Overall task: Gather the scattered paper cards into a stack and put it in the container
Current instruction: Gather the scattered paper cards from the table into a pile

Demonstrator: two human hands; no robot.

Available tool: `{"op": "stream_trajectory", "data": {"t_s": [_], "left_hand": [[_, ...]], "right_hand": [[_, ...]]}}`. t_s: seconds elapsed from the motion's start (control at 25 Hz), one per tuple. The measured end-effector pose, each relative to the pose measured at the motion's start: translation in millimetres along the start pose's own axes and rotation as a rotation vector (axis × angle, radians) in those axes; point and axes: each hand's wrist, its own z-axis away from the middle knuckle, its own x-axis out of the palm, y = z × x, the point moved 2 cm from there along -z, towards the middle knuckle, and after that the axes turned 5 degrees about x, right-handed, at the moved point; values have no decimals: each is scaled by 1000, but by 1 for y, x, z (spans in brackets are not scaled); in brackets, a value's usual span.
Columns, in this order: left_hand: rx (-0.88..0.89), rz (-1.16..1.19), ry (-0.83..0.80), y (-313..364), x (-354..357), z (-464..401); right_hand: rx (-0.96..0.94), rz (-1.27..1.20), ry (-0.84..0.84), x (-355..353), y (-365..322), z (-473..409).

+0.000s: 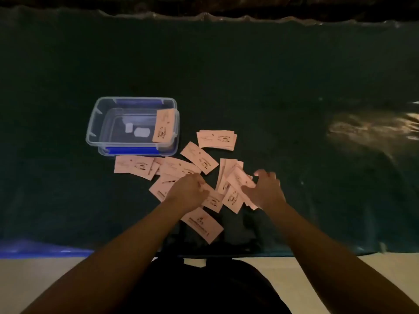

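Observation:
Several pale pink paper cards lie scattered on a dark green table cover, one lone card (199,157) in the middle and a small pile (216,140) farther back. A clear plastic container (95,123) with blue clips sits at the left, one card (163,126) leaning on its right rim. My left hand (188,192) rests curled on cards near the middle, its fingers pinching a card edge. My right hand (265,189) presses on a loose bunch of cards (233,177), fingers spread around them. Another card (203,224) lies near the table's front edge.
The container sits on its lid, whose blue clip (133,151) shows at the front. Two small white labels (141,132) lie on its bottom. The dark cover (294,87) stretches far back and right, with a glare patch (371,130) at the right. A pale floor shows below the table edge.

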Motion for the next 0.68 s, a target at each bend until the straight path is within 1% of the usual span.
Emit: {"op": "stream_trajectory", "data": {"t_s": [0.2,0.36,0.56,0.68], "left_hand": [[-32,168,2,26,23,-22],[-63,288,-17,33,28,-36],[-63,358,-97,37,26,-44],[-87,398,-142,46,22,-44]], "right_hand": [[46,-113,-23,11,14,8],[96,-187,27,21,11,14],[248,-306,54,33,0,14],[357,-396,39,42,-10,13]]}}
